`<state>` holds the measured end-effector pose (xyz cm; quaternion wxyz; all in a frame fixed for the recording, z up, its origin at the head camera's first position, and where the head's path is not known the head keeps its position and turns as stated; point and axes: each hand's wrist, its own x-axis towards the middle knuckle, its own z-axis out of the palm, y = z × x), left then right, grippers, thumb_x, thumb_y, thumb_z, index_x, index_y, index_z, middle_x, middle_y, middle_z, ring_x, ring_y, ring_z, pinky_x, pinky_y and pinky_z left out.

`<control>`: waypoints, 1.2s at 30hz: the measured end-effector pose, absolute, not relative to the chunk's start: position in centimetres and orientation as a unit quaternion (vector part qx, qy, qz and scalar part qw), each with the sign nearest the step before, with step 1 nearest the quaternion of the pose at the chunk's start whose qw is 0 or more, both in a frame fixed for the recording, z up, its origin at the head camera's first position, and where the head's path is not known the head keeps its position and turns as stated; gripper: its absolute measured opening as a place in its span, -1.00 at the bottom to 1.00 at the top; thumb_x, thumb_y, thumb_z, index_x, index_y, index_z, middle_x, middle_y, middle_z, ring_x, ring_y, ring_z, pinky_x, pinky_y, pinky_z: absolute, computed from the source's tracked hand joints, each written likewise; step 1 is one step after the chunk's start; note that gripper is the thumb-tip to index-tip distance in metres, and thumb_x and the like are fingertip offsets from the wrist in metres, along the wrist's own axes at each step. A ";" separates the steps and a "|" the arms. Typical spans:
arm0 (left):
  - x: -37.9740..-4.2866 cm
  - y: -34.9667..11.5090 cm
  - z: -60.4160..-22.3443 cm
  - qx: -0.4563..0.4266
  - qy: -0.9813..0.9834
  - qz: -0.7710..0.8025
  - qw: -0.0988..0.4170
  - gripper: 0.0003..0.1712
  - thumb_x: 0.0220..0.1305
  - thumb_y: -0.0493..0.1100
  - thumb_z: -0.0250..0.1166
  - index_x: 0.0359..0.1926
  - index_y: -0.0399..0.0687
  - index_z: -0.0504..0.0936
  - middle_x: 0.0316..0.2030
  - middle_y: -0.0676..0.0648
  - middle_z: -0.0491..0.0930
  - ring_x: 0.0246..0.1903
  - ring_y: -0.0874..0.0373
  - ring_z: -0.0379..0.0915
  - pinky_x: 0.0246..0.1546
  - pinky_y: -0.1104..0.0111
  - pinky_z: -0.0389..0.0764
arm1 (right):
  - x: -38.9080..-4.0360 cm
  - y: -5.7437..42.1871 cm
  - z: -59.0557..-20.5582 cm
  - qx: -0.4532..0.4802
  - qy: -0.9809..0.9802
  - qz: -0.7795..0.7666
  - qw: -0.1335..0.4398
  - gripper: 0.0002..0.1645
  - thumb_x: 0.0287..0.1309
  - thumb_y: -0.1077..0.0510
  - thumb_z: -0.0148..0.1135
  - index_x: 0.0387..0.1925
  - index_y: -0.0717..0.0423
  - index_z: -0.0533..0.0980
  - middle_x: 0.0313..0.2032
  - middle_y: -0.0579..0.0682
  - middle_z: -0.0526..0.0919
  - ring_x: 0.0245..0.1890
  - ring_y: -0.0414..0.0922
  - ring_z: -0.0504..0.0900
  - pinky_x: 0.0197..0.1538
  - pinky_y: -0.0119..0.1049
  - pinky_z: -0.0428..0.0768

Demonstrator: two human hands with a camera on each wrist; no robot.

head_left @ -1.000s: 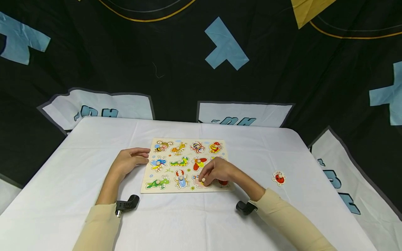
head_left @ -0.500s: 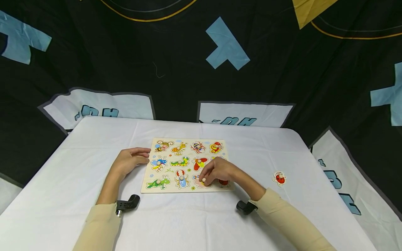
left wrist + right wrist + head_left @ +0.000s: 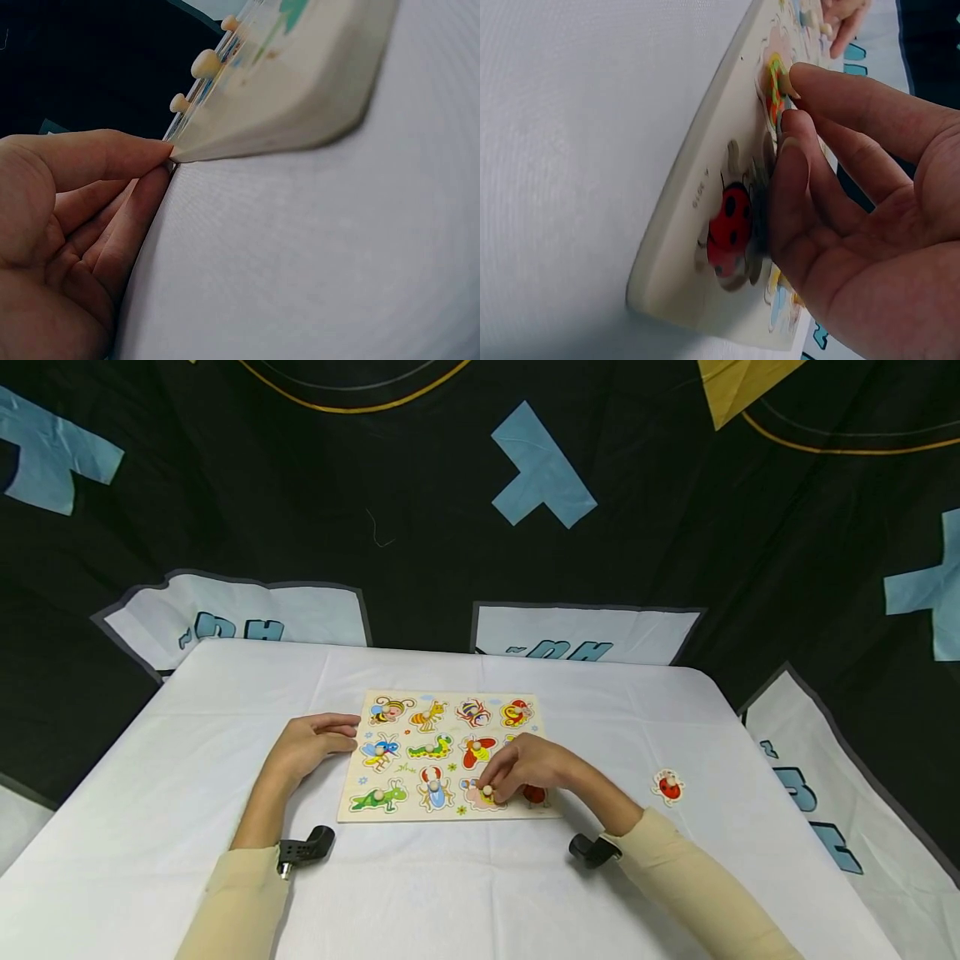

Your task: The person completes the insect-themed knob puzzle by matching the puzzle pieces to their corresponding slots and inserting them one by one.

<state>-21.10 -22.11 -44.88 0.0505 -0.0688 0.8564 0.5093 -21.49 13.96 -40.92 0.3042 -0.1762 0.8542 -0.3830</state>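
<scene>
A wooden peg puzzle board (image 3: 408, 817) with colourful insect pieces lies on the white table. My left hand (image 3: 303, 747) rests beside its left side, relaxed fingertips touching the edge. My right hand (image 3: 536, 764) hovers over the lower right of the board. Its thumb and index finger stand slightly apart by the knob of a pink-winged butterfly piece (image 3: 774, 82), which sits in the board; the index fingertip is at the knob. A printed ladybug recess (image 3: 730, 217) shows under this hand. A loose ladybug piece (image 3: 668, 786) lies on the table to the right.
White cloth (image 3: 420, 893) covers the table. Behind it hangs a black backdrop (image 3: 420, 518) with blue and white patches. A small black wrist camera (image 3: 307, 850) is strapped to the left wrist, another (image 3: 592, 852) to the right.
My right hand's fingertips have drawn slightly right, off the butterfly piece's knob, which now shows more fully. The left hand and the loose ladybug piece have not moved.
</scene>
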 end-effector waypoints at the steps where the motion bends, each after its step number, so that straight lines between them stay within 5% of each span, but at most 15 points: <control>1: -21.1 -22.1 -44.9 -0.068 0.857 0.509 0.051 -0.44 0.22 -0.14 0.39 0.26 -0.06 0.61 0.06 -0.17 0.69 0.17 -0.01 0.47 0.23 0.13 0.36 | -21.5 14.1 -40.9 -0.174 0.856 -0.382 0.303 -0.72 -0.10 0.28 0.55 -0.25 0.01 0.79 -0.47 -0.16 0.68 -0.40 -0.24 0.55 -0.28 -0.37 0.49; 36: -21.1 -22.1 -44.7 -0.066 0.854 0.513 0.048 -0.43 0.20 -0.15 0.42 0.26 -0.06 0.62 0.09 -0.19 0.68 0.18 -0.01 0.46 0.25 0.10 0.34 | -22.5 23.0 -39.1 -0.084 0.877 -0.403 0.247 -0.64 -0.06 0.22 0.50 -0.13 0.17 0.73 -0.39 -0.05 0.68 -0.34 -0.06 0.68 -0.10 -0.19 0.65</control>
